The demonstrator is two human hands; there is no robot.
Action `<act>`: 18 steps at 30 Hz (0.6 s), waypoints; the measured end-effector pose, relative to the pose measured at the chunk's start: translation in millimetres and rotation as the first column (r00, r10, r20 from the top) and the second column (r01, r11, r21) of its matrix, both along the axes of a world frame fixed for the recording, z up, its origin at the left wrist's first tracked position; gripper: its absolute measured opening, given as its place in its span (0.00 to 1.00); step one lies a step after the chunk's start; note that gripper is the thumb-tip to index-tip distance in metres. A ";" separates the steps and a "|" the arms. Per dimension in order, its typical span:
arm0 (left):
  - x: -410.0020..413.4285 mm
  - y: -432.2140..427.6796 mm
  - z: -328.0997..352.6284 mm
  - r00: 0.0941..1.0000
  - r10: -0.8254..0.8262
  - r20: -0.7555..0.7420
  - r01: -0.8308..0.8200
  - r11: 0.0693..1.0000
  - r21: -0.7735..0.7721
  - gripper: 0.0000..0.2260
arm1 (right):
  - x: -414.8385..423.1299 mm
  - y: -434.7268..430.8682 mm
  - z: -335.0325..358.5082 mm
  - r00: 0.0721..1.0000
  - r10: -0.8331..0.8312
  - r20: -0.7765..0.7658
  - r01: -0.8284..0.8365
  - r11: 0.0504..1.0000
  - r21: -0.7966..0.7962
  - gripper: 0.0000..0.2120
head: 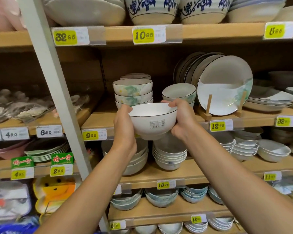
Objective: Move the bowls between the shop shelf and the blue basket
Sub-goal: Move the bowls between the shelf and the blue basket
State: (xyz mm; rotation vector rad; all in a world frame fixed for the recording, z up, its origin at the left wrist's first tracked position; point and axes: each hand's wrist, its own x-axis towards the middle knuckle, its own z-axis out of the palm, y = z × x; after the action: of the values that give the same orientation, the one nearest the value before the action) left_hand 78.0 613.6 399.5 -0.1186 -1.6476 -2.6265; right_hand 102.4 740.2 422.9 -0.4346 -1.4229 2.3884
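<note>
A white bowl (152, 121) with a thin dark rim and a barcode sticker is held up in front of the middle shelf (98, 122). My left hand (123, 127) grips its left side, thumb at the rim. My right hand (182, 119) grips its right side, fingers curled over the rim. Just behind it on the shelf stands a stack of three matching bowls (133, 93) with green leaf prints, and a second low stack (178, 92) to the right. A blue patch (15, 229) at the bottom left may be the basket; only its edge shows.
Large plates (224, 85) lean in a wooden rack right of the bowls. More bowl stacks (169, 156) fill the shelves below and above. A grey upright post (57, 92) runs diagonally at the left. Yellow price tags (90, 135) line the shelf edges.
</note>
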 end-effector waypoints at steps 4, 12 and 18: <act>15.1 7.7 -9.3 0.997 0.023 -0.072 -0.022 1.000 0.010 0.20 | -5.2 -4.0 3.2 0.999 -0.043 0.006 0.043 0.999 0.013 0.15; 13.1 13.0 3.4 0.990 0.102 0.093 -0.113 0.987 0.116 0.13 | 2.4 -14.7 -1.0 0.999 -0.020 -0.050 0.022 0.999 0.049 0.08; -8.7 -10.7 21.3 0.980 -0.082 0.182 0.064 0.993 0.103 0.08 | 6.0 2.8 0.8 0.984 0.169 -0.058 -0.157 0.971 0.178 0.07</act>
State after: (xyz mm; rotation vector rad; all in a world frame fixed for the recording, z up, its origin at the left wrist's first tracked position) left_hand 69.3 602.9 420.8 0.0735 -1.5909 -2.8452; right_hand 108.4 743.1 423.7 -0.1914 -1.6736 2.3508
